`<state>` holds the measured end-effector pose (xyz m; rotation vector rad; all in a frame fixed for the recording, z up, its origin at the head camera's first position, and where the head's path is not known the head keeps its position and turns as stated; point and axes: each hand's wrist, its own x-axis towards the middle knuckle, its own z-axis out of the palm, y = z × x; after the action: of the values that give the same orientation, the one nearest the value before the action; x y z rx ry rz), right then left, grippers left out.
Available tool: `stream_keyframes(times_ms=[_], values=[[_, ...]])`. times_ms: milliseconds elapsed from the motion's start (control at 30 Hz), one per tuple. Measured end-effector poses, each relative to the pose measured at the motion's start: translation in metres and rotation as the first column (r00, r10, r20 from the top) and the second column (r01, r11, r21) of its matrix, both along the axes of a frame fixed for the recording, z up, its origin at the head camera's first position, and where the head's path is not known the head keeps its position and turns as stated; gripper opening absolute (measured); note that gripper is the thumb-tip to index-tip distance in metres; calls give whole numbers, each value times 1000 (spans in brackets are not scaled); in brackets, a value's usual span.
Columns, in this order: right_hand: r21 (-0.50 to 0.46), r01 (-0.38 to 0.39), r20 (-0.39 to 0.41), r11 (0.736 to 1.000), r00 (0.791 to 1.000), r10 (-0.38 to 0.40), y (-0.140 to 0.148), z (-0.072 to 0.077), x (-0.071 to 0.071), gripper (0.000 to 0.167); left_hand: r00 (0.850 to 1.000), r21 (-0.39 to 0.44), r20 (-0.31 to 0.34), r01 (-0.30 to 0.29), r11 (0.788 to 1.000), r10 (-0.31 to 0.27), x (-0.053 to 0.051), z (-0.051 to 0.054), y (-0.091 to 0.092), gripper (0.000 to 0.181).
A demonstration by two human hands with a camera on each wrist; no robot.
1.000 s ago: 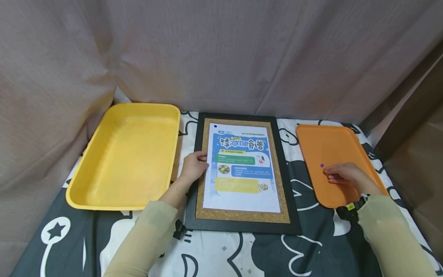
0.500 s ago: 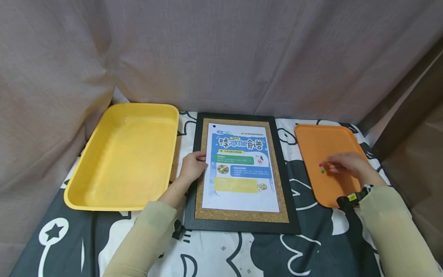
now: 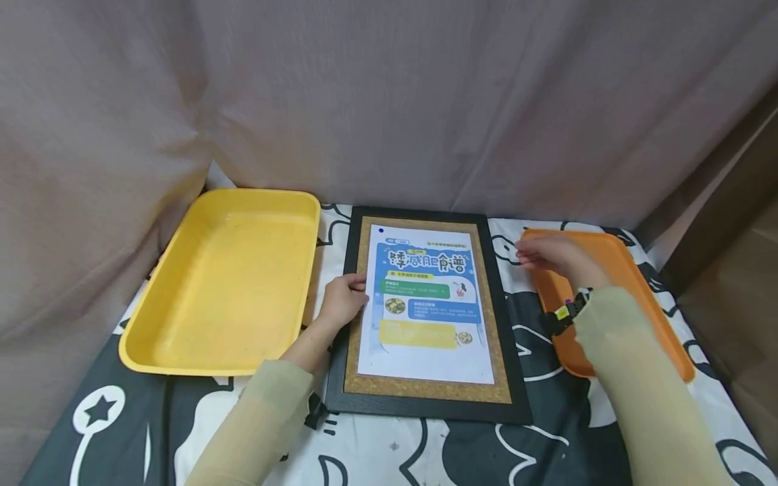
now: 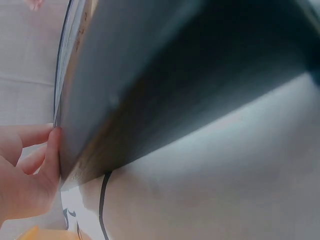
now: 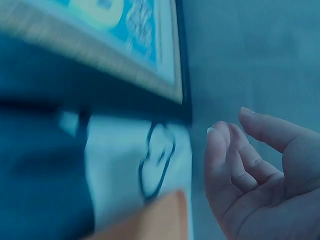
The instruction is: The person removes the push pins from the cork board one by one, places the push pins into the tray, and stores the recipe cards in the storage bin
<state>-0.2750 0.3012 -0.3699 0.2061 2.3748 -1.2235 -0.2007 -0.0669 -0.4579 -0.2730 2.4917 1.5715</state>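
Observation:
A printed paper sheet (image 3: 425, 364) lies on a black-framed cork board (image 3: 428, 391), with a small dark blue pin (image 3: 381, 230) at its upper left corner. My left hand (image 3: 344, 299) pinches the sheet's left edge; in the left wrist view the fingertips (image 4: 54, 132) meet at a thin edge beside the frame. My right hand (image 3: 562, 258) hangs over the near-left part of the orange tray (image 3: 614, 253), close to the board's right side. Its fingers are bent towards the thumb (image 5: 270, 127). Whether something small sits between them cannot be seen.
A deep yellow tray (image 3: 219, 290) stands left of the board. Behind everything hangs a grey-brown curtain (image 3: 389, 101). A patterned black and white cloth (image 3: 389, 445) covers the table.
My right hand has moved up and left from the middle of the orange tray. The purple and green dots seen there half a second ago are now hidden. The left hand keeps its place.

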Motion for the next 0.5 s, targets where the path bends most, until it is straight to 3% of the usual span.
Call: stream_keyframes(times_ms=[133,500], values=[[-27,33,4,999,999,-33,-36,1,-24,53,1000,8,7,1,1000,-1,1,0,1,40],[-38,28,-33,999,999,-30,-115,12,-48,45,1000,-12,-26,-4,1000,4,0,1,3,41]])
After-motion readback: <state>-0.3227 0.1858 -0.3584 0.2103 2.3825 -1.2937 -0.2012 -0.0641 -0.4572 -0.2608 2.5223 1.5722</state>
